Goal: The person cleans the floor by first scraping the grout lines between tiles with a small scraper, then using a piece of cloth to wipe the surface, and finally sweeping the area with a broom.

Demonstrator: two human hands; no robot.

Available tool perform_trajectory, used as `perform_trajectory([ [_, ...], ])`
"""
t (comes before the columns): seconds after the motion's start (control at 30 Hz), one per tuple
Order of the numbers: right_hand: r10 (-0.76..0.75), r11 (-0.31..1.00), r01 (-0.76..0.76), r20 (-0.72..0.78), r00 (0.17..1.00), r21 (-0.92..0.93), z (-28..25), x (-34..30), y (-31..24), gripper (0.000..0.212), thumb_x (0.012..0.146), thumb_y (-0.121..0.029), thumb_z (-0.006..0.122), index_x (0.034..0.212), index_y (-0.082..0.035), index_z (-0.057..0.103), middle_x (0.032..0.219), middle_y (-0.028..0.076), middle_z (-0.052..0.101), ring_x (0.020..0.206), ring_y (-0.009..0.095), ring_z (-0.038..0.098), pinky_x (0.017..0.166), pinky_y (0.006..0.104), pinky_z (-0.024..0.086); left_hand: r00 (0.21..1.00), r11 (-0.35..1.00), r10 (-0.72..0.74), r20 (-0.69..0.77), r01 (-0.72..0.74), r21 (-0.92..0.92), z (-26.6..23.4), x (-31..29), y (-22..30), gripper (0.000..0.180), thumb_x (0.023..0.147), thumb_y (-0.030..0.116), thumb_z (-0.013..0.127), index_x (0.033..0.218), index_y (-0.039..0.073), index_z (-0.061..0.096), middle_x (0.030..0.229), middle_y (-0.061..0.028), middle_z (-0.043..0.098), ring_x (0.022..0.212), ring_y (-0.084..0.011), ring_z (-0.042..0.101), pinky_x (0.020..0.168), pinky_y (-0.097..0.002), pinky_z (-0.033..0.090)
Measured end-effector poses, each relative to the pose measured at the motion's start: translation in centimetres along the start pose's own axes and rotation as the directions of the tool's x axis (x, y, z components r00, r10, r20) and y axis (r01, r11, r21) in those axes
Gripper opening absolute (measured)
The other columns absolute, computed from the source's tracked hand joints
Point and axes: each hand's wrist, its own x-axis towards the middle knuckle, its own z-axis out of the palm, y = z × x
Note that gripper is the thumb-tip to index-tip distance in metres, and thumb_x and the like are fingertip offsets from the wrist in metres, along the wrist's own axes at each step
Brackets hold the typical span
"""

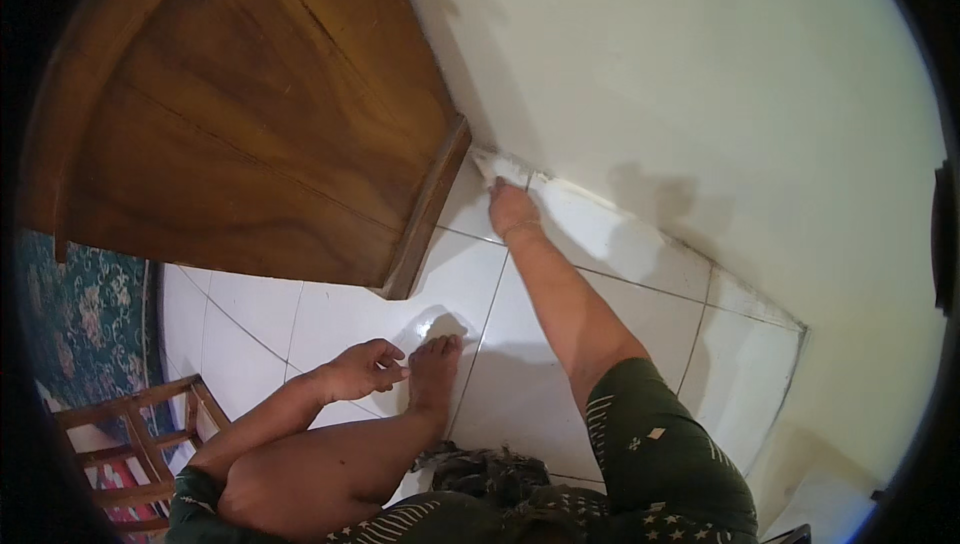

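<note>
My right hand (512, 209) reaches far forward to the foot of the wall, with the fingers closed on a small whitish thing (484, 166). That thing touches the floor's edge, close to the bottom corner of a brown wooden cabinet (270, 114); its kind is too small to make out. My left hand (360, 370) hovers beside my bare foot (435, 369). Its fingers are loosely bent, with a gap between thumb and forefinger, and nothing shows in them.
White floor tiles (540, 364) meet the pale wall (720, 94) along a dirty, stained edge. At the left are a green flowered cloth (90, 314) and a wooden rack (130, 424). A dark, crumpled bundle (490, 469) lies on the floor close to me.
</note>
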Motion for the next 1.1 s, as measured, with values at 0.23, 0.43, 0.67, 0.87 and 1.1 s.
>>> perform_trajectory([
  [0.23, 0.009, 0.984, -0.004, 0.029, 1.0, -0.176, -5.8, -6.5, 2.1, 0.029, 0.088, -0.024, 0.042, 0.105, -0.003, 0.052, 0.092, 0.023, 0.06, 0.087, 0.039, 0.057, 0.077, 0.0464, 0.044, 0.999, 0.988, 0.041, 0.0, -0.04, -0.151, 0.0, -1.1, -1.1, 0.052, 0.084, 0.035, 0.058, 0.117, -0.003, 0.044, 0.098, -0.0118, 0.056, 0.083, -0.0178, 0.058, 0.067, -0.0296, 0.045],
  [0.43, 0.018, 0.995, -0.013, 0.059, 0.998, -0.094, -3.2, -1.6, -3.2, 0.035, 0.089, -0.029, 0.04, 0.114, -0.005, 0.049, 0.096, 0.023, 0.059, 0.092, 0.039, 0.056, 0.081, 0.0452, 0.043, 1.0, 0.988, -0.002, -0.011, 0.001, -0.156, 0.0, -0.6, -0.5, 0.05, 0.083, 0.032, 0.06, 0.115, -0.003, 0.046, 0.096, -0.0112, 0.056, 0.081, -0.0175, 0.059, 0.067, -0.0293, 0.046],
  [0.67, 0.11, 0.979, -0.096, 0.073, 0.991, -0.178, -6.8, -9.6, 7.5, 0.045, 0.092, -0.03, 0.035, 0.128, -0.005, 0.039, 0.102, 0.023, 0.058, 0.097, 0.036, 0.055, 0.087, 0.0429, 0.04, 0.997, 0.977, -0.051, -0.063, 0.037, -0.212, 0.0, -1.6, -3.6, 0.047, 0.083, 0.031, 0.06, 0.113, -0.003, 0.048, 0.097, -0.0132, 0.057, 0.079, -0.0177, 0.059, 0.069, -0.03, 0.047],
  [0.87, -0.18, 0.983, 0.178, -0.097, 0.979, -0.034, -1.3, -8.9, 4.4, 0.04, 0.092, -0.027, 0.035, 0.118, 0.0, 0.05, 0.109, 0.025, 0.055, 0.105, 0.036, 0.051, 0.092, 0.0387, 0.038, 1.0, 0.979, -0.026, -0.014, 0.022, -0.201, 0.4, -1.4, -2.1, 0.046, 0.083, 0.03, 0.06, 0.113, -0.003, 0.048, 0.097, -0.0137, 0.057, 0.079, -0.0177, 0.059, 0.069, -0.0304, 0.047],
  [1.1, 0.129, 0.967, -0.092, 0.144, 0.981, -0.236, -5.5, -6.8, 6.4, 0.04, 0.091, -0.031, 0.037, 0.122, -0.008, 0.045, 0.096, 0.022, 0.06, 0.088, 0.038, 0.057, 0.079, 0.0452, 0.044, 0.997, 0.978, -0.074, -0.035, 0.065, -0.199, 0.8, -1.6, -3.2, 0.044, 0.084, 0.029, 0.059, 0.112, -0.003, 0.048, 0.096, -0.0132, 0.057, 0.076, -0.018, 0.059, 0.07, -0.0303, 0.048],
])
